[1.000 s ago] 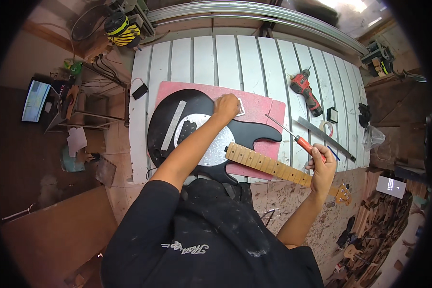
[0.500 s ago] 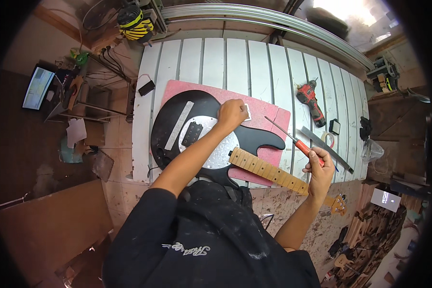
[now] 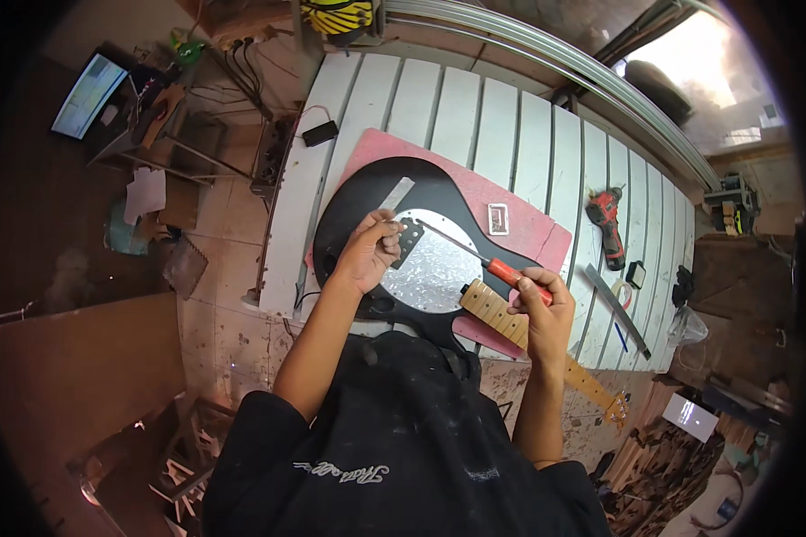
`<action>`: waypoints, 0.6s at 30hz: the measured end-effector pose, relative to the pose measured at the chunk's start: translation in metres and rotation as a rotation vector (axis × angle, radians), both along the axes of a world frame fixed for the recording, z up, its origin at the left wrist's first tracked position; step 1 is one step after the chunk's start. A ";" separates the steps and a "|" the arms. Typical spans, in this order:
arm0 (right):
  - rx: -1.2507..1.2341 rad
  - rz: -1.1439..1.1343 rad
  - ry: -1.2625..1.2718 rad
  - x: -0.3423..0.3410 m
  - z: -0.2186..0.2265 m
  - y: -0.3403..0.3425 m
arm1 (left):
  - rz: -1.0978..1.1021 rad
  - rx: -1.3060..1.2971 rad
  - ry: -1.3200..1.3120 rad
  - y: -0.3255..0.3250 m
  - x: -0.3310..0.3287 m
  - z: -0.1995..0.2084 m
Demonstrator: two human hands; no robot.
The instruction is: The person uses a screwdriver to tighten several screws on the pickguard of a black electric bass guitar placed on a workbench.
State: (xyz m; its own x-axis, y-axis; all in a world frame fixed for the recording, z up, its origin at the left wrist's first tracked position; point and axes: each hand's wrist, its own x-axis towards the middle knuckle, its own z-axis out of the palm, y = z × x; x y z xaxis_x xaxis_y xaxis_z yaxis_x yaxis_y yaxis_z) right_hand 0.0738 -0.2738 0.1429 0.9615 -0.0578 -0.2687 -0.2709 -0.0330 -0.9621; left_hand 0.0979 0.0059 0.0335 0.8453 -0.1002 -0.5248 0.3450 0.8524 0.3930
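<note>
A black electric bass body (image 3: pixel 439 183) with a pearly round pickguard (image 3: pixel 434 273) lies on a pink board (image 3: pixel 546 246). Its maple neck (image 3: pixel 491 311) slants toward the lower right, partly behind my right hand (image 3: pixel 546 309). That hand is closed round the red handle of a screwdriver (image 3: pixel 508 271), whose shaft points left across the pickguard toward the black pickup (image 3: pixel 407 246). Beside the pickup, my left hand (image 3: pixel 367 253) is closed with fingertips pinched; anything between them is too small to make out. A light grey strip (image 3: pixel 397 193) lies on the body behind it.
A small white-rimmed rectangular box (image 3: pixel 498 219) rests on the pink board. On the slatted white table (image 3: pixel 461 103) lie a red cordless drill (image 3: pixel 607 228), a metal ruler (image 3: pixel 618 309), a tape roll (image 3: pixel 622 291) and a black box (image 3: pixel 320 133). A metal rail (image 3: pixel 546 72) runs behind.
My left hand has left the small white-rimmed box and come back left to the pickup. My right hand has brought the screwdriver left over the pickguard. The view has shifted.
</note>
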 end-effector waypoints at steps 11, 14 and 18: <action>-0.027 0.082 -0.068 -0.006 0.000 0.045 | 0.059 -0.336 -0.094 0.019 -0.010 0.007; -0.022 0.057 -0.071 -0.007 0.000 0.047 | 0.030 -0.403 -0.121 0.017 -0.008 0.007; -0.010 0.035 -0.051 -0.009 0.000 0.049 | 0.021 -0.476 -0.104 0.015 -0.006 0.005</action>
